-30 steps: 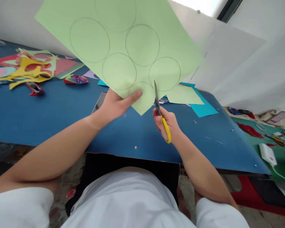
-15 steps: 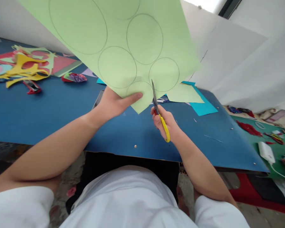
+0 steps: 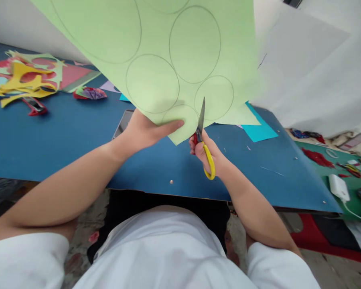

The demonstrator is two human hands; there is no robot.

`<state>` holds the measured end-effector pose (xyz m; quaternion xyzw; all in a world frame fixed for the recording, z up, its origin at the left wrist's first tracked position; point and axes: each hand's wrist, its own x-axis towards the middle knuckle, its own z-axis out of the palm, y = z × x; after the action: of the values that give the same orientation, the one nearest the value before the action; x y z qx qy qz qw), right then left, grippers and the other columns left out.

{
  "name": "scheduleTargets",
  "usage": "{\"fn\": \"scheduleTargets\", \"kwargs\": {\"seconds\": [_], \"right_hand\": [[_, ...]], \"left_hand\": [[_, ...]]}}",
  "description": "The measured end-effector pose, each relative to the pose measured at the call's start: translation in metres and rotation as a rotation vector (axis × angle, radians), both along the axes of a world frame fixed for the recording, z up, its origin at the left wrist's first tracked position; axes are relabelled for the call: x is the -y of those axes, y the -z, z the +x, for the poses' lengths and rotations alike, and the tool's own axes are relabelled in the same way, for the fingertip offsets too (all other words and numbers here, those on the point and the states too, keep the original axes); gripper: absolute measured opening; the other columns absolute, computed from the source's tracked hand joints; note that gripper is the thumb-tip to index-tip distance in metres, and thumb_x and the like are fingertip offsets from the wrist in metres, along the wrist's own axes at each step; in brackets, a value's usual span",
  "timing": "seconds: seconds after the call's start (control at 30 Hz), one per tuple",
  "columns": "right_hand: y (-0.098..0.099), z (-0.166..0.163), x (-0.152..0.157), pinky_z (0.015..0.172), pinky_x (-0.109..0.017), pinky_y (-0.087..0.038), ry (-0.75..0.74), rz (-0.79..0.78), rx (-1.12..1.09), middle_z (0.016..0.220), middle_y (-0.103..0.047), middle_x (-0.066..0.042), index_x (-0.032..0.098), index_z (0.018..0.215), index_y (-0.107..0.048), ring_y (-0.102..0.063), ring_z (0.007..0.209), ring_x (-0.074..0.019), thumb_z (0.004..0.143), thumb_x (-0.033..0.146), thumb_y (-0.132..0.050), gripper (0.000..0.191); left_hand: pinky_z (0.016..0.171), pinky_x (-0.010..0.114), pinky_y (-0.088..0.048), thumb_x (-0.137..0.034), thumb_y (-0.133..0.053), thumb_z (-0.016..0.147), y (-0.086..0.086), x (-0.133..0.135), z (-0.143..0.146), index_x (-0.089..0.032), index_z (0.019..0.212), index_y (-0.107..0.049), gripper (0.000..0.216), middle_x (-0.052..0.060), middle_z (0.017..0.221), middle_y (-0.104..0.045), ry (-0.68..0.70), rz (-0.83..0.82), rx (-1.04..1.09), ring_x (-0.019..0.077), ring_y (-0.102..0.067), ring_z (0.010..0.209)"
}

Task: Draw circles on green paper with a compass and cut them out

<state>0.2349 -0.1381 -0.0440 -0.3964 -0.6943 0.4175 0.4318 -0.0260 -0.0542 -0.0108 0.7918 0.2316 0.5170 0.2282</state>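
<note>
My left hand (image 3: 146, 130) pinches the lower corner of a large light green paper sheet (image 3: 156, 48), thumb on top, and holds it up above the blue table (image 3: 48, 136). Several pencilled circles are drawn on the sheet. My right hand (image 3: 206, 150) grips scissors (image 3: 202, 128) with a yellow and red handle. Their blades point up into the sheet's lower edge, beside the smallest circle near my left thumb.
Yellow, red and pink paper scraps (image 3: 27, 78) lie at the table's far left, with a folded multicoloured piece (image 3: 88, 93) nearby. A cyan sheet (image 3: 260, 128) and green offcut lie beyond the scissors. A green mat with a white charger (image 3: 338, 186) sits right.
The green sheet has tilted and swung closer to the camera, its circles looming larger. The scissors have shifted slightly right and their blades now lean to the right in the paper's edge.
</note>
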Motion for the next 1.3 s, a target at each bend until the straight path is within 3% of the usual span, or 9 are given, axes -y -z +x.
{"fn": "scheduleTargets", "kwargs": {"seconds": [0.23,0.4,0.6,0.8,0.97,1.1,1.3], "right_hand": [[0.015,0.004,-0.005,0.077,-0.039,-0.064,-0.006,0.059,-0.025,0.105,-0.061,-0.001,0.030,0.129,-0.065,-0.058,0.083,-0.0208,0.108,0.108,-0.066,0.081],[0.019,0.007,-0.007,0.086,-0.043,-0.073,0.019,0.045,-0.010,0.113,-0.062,-0.005,0.031,0.150,-0.069,-0.065,0.097,-0.0250,0.100,0.115,-0.067,0.097],[0.022,0.007,-0.008,0.086,-0.043,-0.073,0.037,-0.003,0.002,0.116,-0.064,-0.007,0.032,0.138,-0.070,-0.067,0.098,-0.0258,0.097,0.118,-0.065,0.096],[0.020,0.006,-0.009,0.075,-0.038,-0.065,0.024,0.040,-0.018,0.111,-0.061,-0.005,0.030,0.126,-0.066,-0.059,0.087,-0.0215,0.099,0.117,-0.065,0.091],[0.022,0.001,-0.012,0.074,-0.038,-0.064,0.052,0.044,-0.044,0.106,-0.058,-0.002,0.030,0.125,-0.065,-0.054,0.083,-0.0204,0.094,0.121,-0.065,0.096],[0.021,-0.001,-0.011,0.074,-0.039,-0.064,0.093,0.032,-0.042,0.102,-0.056,-0.001,0.031,0.120,-0.064,-0.052,0.081,-0.0205,0.089,0.125,-0.064,0.099],[0.014,0.005,-0.005,0.070,-0.038,-0.056,0.053,0.036,-0.011,0.103,-0.060,-0.002,0.030,0.123,-0.066,-0.055,0.081,-0.0209,0.101,0.116,-0.064,0.088]], "left_hand": [[0.139,0.061,-0.071,-0.071,-0.098,0.111,0.007,-0.008,-0.002,-0.036,0.156,-0.090,0.057,0.004,0.157,-0.092,0.030,0.032,-0.017,0.0401,-0.087,0.152],[0.136,0.068,-0.071,-0.073,-0.094,0.114,0.000,0.000,0.004,-0.027,0.154,-0.089,0.061,0.010,0.156,-0.092,0.093,0.022,0.017,0.0412,-0.087,0.151],[0.133,0.068,-0.073,-0.048,-0.100,0.108,-0.005,0.008,0.009,-0.021,0.146,-0.091,0.047,0.014,0.151,-0.094,0.096,-0.013,0.067,0.0424,-0.089,0.147],[0.137,0.073,-0.069,-0.058,-0.100,0.110,-0.004,0.006,0.008,-0.023,0.148,-0.092,0.053,0.015,0.153,-0.093,0.080,-0.016,0.054,0.0445,-0.087,0.150],[0.138,0.064,-0.071,-0.061,-0.106,0.102,-0.003,0.003,0.007,-0.036,0.144,-0.093,0.050,0.005,0.152,-0.094,0.076,-0.069,0.024,0.0413,-0.086,0.151],[0.136,0.067,-0.072,-0.060,-0.102,0.106,-0.003,0.005,0.009,-0.027,0.145,-0.091,0.052,0.011,0.153,-0.094,0.069,-0.066,0.044,0.0421,-0.087,0.151],[0.133,0.069,-0.073,-0.051,-0.103,0.106,-0.002,0.006,0.008,-0.022,0.147,-0.091,0.051,0.017,0.154,-0.093,0.091,-0.056,0.074,0.0433,-0.088,0.149]]}}
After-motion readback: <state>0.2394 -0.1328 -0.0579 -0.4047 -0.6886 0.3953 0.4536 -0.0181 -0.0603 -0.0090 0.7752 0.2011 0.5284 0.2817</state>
